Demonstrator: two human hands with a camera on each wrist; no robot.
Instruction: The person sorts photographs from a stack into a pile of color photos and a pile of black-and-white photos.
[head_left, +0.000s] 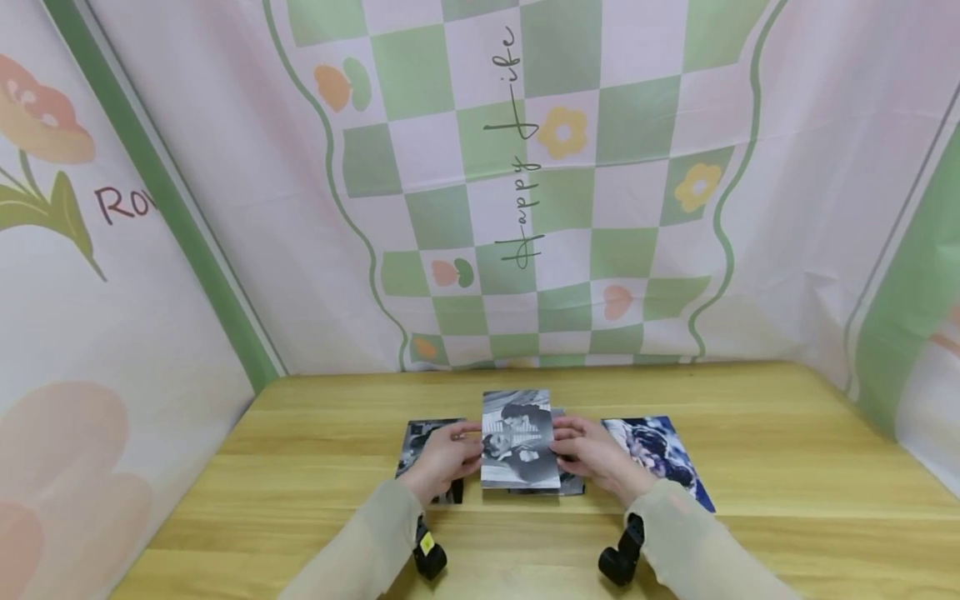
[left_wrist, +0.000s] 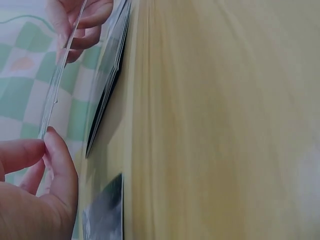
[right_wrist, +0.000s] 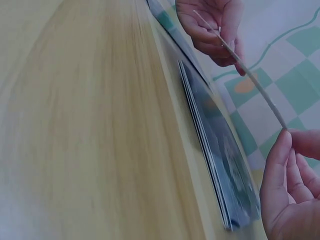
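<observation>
The step in hand looks like holding one photo up for handling or viewing: the held photo [head_left: 519, 438], black-and-white, is raised above the middle of the desk [head_left: 787, 442], its printed side toward the head camera. The left hand [head_left: 447, 458] pinches its left edge between thumb and fingers; the right hand [head_left: 596, 457] pinches its right edge the same way. Both wrist views show it clear of the middle stack [right_wrist: 220, 155] beneath. The next move, I judge, calls for both hands to keep it level and move together, so it neither bends nor slips.

Counted: two hands, two wrist cameras, one print face held up; edge-on, I cannot tell whether it is a single sheet. On the desk there are three spots with photos: the middle stack, several sheets by its edges but too fine to count; the left photo [head_left: 422, 432], toward the desk's left edge, partly behind the left hand; and the bluish right photo [head_left: 663, 450], toward the right edge. Whether either side spot has more sheets underneath is unclear.
</observation>
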